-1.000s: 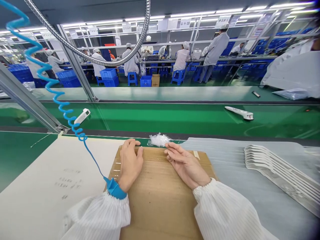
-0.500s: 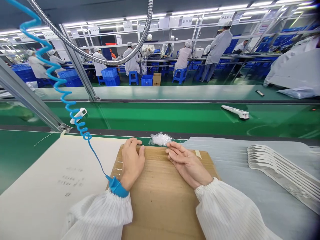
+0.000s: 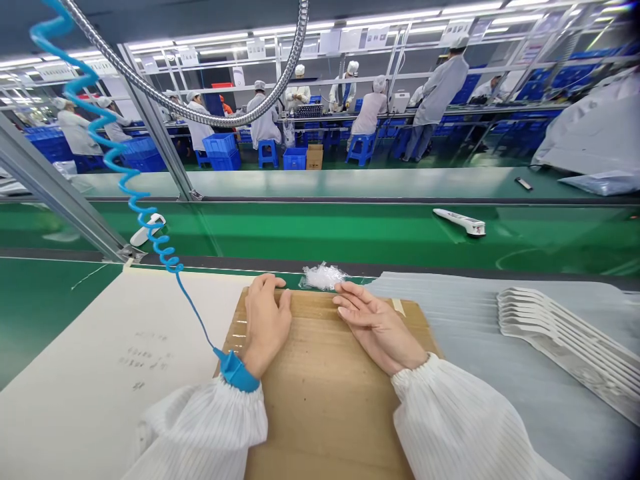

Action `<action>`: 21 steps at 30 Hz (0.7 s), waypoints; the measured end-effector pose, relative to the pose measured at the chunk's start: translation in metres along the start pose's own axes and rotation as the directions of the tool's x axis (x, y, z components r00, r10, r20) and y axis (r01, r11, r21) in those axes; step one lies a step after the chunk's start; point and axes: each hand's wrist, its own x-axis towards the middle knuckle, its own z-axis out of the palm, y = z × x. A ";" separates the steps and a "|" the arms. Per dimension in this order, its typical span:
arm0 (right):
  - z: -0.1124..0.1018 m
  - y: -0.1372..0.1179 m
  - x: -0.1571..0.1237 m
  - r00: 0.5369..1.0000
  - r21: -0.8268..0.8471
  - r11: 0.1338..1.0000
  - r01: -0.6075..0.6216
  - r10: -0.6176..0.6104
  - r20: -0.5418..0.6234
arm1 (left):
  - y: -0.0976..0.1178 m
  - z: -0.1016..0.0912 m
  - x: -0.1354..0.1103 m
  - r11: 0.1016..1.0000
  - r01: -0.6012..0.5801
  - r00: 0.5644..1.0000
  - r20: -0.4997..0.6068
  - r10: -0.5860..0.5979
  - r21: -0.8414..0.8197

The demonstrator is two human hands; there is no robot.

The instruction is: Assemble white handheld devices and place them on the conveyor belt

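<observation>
My left hand [image 3: 267, 323] lies palm down on a brown cardboard sheet [image 3: 320, 400], fingers curled over its far edge, holding nothing. A blue wrist strap [image 3: 239, 371] with a coiled blue cord [image 3: 125, 180] sits on that wrist. My right hand [image 3: 375, 323] rests flat and open on the same cardboard, fingertips close to a small clump of clear plastic bits [image 3: 323, 275] just past the board's far edge. Both arms wear white ribbed sleeves.
A white paper sheet [image 3: 100, 360] lies left of the cardboard. At right, grey foam [image 3: 475, 347] carries a row of several white moulded parts [image 3: 560, 340]. Two white handheld devices [image 3: 460, 221] [image 3: 145, 232] ride the green conveyor [image 3: 320, 233]. Workers in white stand behind.
The two white devices on the conveyor have drifted left. My hands stay on the cardboard, barely shifted.
</observation>
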 end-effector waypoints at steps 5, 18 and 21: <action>-0.002 -0.001 0.001 0.999 0.037 0.999 -0.032 0.031 0.029 | 0.000 0.000 0.000 1.000 -0.007 1.000 -0.010 0.007 0.005; -0.003 0.000 0.002 0.998 0.054 0.997 -0.056 0.056 0.011 | 0.000 0.000 -0.001 1.000 -0.011 1.000 -0.003 0.011 -0.005; -0.003 -0.001 0.002 0.998 0.057 0.997 -0.060 0.059 0.017 | 0.000 0.000 -0.001 1.000 -0.013 1.000 -0.002 0.013 -0.010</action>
